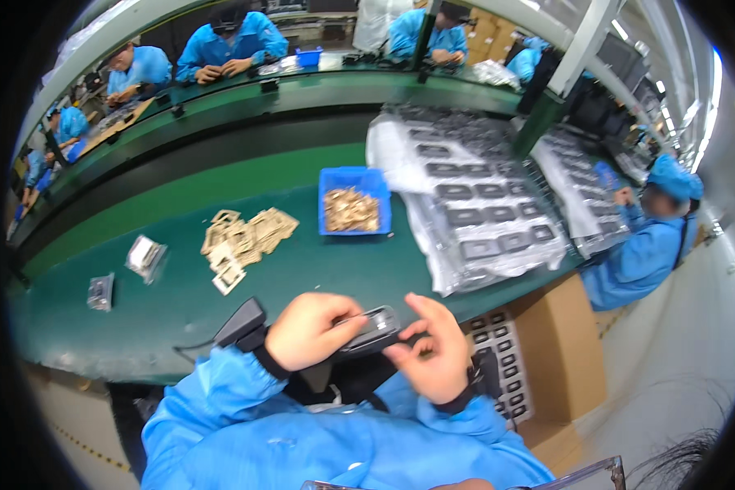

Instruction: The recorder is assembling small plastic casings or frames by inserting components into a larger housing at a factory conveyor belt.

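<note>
A dark rectangular housing (381,321) with a pale, shiny recess in its top lies between my hands, in front of my body at the bench's near edge. My left hand (312,331) is closed around its left end, with the thumb along the top. By the housing's right end is my right hand (434,353), its index finger stretched out and apart from the thumb. The thumb tip comes close to the housing's near edge; whether it touches I cannot tell. No part shows between the right fingers.
A blue bin (324,224) of small gold-coloured parts stands beyond my hands. Flat beige frames (249,237) are heaped left of it, with two small bags farther left. Wrapped trays of dark housings (482,216) cover the right side. A cardboard box (567,351) stands below; a co-worker (649,245) sits right.
</note>
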`<state>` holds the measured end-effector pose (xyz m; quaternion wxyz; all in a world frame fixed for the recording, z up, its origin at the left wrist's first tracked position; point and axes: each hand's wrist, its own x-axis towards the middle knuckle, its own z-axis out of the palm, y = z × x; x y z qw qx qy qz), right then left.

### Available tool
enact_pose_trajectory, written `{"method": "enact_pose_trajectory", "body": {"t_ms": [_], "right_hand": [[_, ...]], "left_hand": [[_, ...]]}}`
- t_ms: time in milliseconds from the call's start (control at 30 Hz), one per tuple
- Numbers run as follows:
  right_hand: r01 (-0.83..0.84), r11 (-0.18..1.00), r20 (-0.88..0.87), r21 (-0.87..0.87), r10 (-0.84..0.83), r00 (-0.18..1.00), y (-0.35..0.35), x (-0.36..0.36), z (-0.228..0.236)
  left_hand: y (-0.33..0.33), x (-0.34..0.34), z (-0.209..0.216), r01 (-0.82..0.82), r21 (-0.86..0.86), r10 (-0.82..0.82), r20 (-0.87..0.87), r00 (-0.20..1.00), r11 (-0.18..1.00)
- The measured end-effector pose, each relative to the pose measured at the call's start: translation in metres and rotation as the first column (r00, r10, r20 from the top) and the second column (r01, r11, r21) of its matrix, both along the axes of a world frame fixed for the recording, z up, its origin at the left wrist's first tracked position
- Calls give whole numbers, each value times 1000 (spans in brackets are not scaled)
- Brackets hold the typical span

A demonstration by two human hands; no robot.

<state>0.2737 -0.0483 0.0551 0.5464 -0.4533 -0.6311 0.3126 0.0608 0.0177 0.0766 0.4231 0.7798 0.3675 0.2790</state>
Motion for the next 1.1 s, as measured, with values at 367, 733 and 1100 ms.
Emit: {"method": "enact_pose_trajectory", "body": {"t_ms": [367,733,1100], "right_hand": [[-379,791,859,480,-337,385,170,97,74],[97,923,878,373,-384,285,351,216,43],[2,958,945,287,-283,163,303,228,32]], "left_hand": [[21,-17,-53,-2,-494,220,385,896,870],[36,-8,-81,-100,57,96,63,993,993],[36,0,-86,-87,170,71,96,993,982]]}}
